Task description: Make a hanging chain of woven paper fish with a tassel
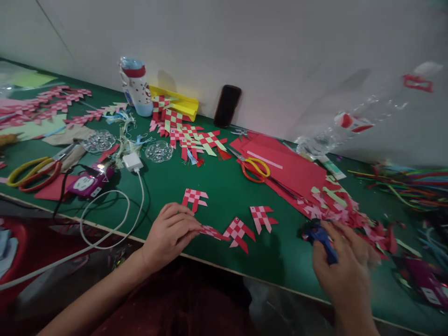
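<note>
Green tabletop (217, 179) before pale wall (273, 51); left hand (171, 235) pinching red-and-pink woven paper piece (213, 232) at near side; right hand (346, 263) grasping blue tool (326, 243) at right; paper likely light, bendable, easily creased; best pinched flat by woven body

A spotted flask (140, 93) with a red collar stands beside a yellow tray (189, 106). A dark phone (227, 106) leans against the pale wall (196, 42). At left, a white charger (132, 161) with a looping cable (143, 196) lies near a purple socket block (89, 181); a clear plastic bottle (355, 122) is tilted at right.
</note>
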`<state>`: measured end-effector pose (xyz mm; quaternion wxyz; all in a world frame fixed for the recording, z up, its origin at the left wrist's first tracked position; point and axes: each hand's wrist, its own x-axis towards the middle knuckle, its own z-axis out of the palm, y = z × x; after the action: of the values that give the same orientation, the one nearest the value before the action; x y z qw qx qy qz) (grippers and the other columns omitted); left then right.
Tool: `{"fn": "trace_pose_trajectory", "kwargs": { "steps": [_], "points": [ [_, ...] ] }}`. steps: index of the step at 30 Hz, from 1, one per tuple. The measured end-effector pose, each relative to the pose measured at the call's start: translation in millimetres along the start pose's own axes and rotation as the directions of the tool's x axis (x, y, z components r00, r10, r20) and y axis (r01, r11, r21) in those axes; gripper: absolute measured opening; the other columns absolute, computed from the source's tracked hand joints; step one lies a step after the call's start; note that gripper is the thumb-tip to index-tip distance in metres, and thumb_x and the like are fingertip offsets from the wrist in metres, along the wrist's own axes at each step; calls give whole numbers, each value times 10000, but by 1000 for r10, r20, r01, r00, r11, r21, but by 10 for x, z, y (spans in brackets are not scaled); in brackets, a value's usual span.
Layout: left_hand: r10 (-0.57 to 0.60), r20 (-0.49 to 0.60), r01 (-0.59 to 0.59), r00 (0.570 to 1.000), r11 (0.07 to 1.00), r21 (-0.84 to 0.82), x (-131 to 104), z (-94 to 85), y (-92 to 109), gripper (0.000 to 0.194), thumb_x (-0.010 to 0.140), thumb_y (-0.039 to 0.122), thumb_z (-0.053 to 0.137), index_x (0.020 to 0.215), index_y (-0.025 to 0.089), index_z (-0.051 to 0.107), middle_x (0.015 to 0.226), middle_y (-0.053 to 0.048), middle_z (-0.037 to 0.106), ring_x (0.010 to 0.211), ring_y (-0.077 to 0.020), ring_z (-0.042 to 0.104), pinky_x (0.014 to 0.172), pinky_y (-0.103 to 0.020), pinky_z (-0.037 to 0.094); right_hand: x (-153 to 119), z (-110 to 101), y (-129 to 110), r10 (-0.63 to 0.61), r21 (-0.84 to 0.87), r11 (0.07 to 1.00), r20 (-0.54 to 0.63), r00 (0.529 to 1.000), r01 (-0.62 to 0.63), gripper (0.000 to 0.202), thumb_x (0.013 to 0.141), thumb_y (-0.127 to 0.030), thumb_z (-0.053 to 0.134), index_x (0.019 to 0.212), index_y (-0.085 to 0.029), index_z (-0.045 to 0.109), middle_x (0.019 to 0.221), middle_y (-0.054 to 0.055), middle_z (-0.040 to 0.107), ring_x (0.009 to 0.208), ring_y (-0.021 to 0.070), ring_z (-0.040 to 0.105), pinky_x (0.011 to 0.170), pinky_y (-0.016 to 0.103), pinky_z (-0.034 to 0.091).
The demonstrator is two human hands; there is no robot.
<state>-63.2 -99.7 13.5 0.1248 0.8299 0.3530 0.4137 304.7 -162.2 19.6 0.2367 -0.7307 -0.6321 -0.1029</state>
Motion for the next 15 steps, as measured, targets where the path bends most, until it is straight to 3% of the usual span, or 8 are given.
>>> {"fn": "trace_pose_trajectory", "kwargs": {
  "steps": [1, 4, 7, 10, 15],
  "points": [
    [2, -1, -2, 1000, 1000, -1, 11, -6, 1, 88, 904, 199, 597, 878, 215, 680, 798, -3, 739, 874, -167, 636, 860, -346, 460, 8, -17, -238, -47, 124, 991, -64, 997, 55, 410, 903, -352, 505, 1292, -227, 535, 1295, 172, 535, 1238, 372, 469, 1024, 611, 339],
    [-10, -4, 10, 1000, 1000, -14, 28, -16, 8, 89, 905, 197, 592, 873, 209, 673, 791, -3, 737, 876, -170, 636, 849, -341, 463, -13, 51, -962, -275, 499, 842, 70, 959, 206, 451, 832, -359, 662, 1255, -271, 532, 1216, 126, 604, 1145, 317, 553, 953, 517, 455],
    [-27, 6, 27, 1000, 998, -50, 7, -21, 17, 86, 907, 188, 587, 892, 203, 670, 801, -4, 736, 871, -169, 634, 831, -331, 475, -57, 237, -1464, -363, 668, 723, 149, 920, 177, 385, 803, -335, 718, 1158, -269, 584, 1150, 91, 667, 1097, 277, 599, 952, 466, 473],
    [-43, 5, 44, 999, 996, -79, -35, -25, 16, 83, 905, 192, 590, 913, 204, 672, 794, -5, 732, 869, -163, 636, 804, -312, 497, -52, 365, -1676, -347, 739, 668, 213, 913, 81, 67, 864, -270, 647, 930, -260, 653, 949, 52, 719, 914, 220, 662, 846, 386, 519],
    [-107, -3, 106, 994, 992, -64, -113, -59, -83, 118, 909, 250, 597, 985, 192, 666, 854, -32, 733, 919, -178, 631, 818, -324, 514, 92, 400, -1710, -261, 739, 667, 350, 900, -94, 134, 899, -322, 581, 823, -242, 658, 823, 41, 705, 778, 187, 656, 721, 312, 518]
  ]
}}
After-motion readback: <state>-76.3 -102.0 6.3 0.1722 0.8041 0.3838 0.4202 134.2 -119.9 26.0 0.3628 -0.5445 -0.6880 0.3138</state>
